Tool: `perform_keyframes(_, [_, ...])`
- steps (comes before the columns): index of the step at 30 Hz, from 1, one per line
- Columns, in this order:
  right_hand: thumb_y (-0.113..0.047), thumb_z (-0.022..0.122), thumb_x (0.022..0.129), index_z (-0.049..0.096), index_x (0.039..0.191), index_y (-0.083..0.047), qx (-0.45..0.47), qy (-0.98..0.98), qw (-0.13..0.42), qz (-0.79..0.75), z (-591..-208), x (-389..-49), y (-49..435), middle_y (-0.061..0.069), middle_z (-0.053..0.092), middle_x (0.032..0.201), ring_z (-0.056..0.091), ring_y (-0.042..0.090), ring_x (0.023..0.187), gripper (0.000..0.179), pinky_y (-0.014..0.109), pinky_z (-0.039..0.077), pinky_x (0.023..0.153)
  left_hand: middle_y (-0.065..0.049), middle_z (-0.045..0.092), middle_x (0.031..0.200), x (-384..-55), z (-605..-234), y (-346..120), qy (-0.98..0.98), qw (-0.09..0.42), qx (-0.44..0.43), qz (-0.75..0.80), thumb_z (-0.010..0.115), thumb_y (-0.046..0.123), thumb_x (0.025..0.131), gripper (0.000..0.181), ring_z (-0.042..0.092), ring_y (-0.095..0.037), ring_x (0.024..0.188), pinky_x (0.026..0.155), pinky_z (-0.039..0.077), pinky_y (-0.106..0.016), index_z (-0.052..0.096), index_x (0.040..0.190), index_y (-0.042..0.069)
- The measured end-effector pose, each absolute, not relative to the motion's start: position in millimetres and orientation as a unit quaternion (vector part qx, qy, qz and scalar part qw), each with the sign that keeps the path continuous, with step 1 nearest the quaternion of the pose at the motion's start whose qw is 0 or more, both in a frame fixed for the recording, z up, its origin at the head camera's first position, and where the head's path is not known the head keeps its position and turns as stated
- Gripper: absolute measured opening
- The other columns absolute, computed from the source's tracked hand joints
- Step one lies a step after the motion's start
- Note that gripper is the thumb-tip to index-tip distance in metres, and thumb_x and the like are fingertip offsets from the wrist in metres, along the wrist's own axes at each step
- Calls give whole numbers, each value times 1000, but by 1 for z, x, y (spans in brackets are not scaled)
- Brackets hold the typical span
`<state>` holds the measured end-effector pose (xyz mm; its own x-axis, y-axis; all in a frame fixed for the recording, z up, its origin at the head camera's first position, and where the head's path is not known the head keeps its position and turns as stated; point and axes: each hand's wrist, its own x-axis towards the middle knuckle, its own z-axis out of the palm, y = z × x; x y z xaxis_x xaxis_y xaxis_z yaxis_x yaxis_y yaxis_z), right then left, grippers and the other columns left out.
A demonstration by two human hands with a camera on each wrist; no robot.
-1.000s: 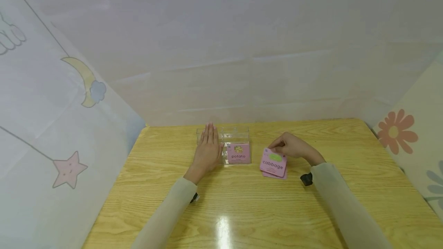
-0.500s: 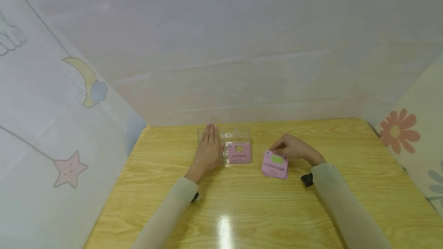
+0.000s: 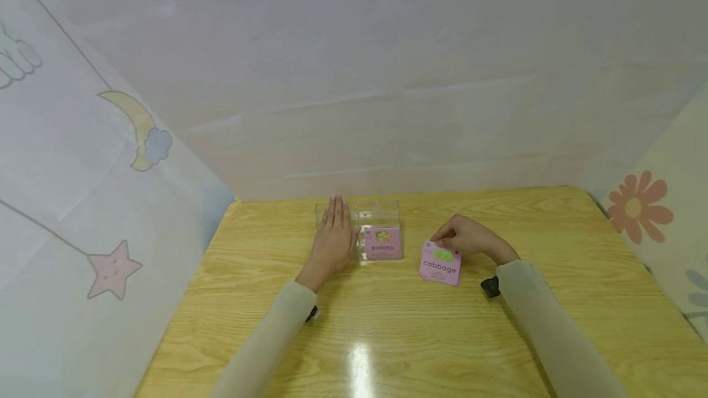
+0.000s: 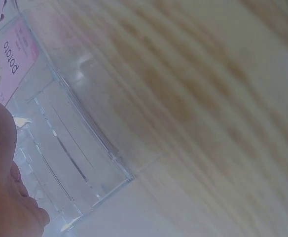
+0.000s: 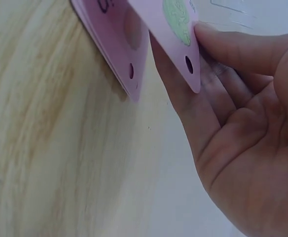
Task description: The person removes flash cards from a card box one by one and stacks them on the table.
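Note:
My left hand [image 3: 334, 241] lies with straight fingers over the left part of a clear plastic card holder [image 3: 378, 215] near the table's back edge. In the holder's right part sits a pink card printed "potato" [image 3: 383, 244]. To the right of the holder, my right hand [image 3: 469, 239] pinches the top edge of a pink card printed "cabbage" [image 3: 440, 268] between thumb and fingers. The right wrist view shows this cabbage card [image 5: 171, 34] tilted, its punched corner apart from other pink cards [image 5: 117, 44] on the table, which it mostly covers in the head view.
The wooden table [image 3: 343, 330] meets a pale fabric wall [image 3: 387, 109] just behind the holder. A black strap piece [image 3: 490, 287] hangs at the right wrist. Dividers [image 4: 65, 150] split the holder's left part in the left wrist view.
The cabbage card has shifted slightly right and down, now nearly covering the card edge that showed below it. My left hand stays on the holder.

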<state>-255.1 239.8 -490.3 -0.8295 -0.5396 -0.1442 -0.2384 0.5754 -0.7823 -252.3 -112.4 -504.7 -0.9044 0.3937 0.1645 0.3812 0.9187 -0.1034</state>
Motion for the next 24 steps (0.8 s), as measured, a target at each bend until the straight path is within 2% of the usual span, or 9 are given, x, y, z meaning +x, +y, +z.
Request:
perform_keyframes(7, [2,60,99,77,117,7,-216,873,190,-393,-495,-258,238,28,74,121,64,14,72,25,22,48,56,-30,12,174,-253,-505,-112,-975,95,-200,24,35,38,115,72,9,-41,165,135,19,-50,12,164,-10])
perform_keyframes(15, [1,58,99,77,117,6,-214,881,182,-380,-495,-258,237,25,76,117,60,13,68,26,22,46,53,-30,10,174,-253,-504,-112,-976,90,-200,14,36,37,115,72,6,-41,165,136,18,-50,12,164,-9])
perform_keyframes(24, [-4,63,100,81,110,-1,-207,892,169,-364,-497,-258,233,15,79,110,66,15,85,21,28,55,75,-29,1,174,-252,-504,-112,-976,81,-200,26,28,39,116,71,8,-42,165,136,18,-51,10,164,-10])
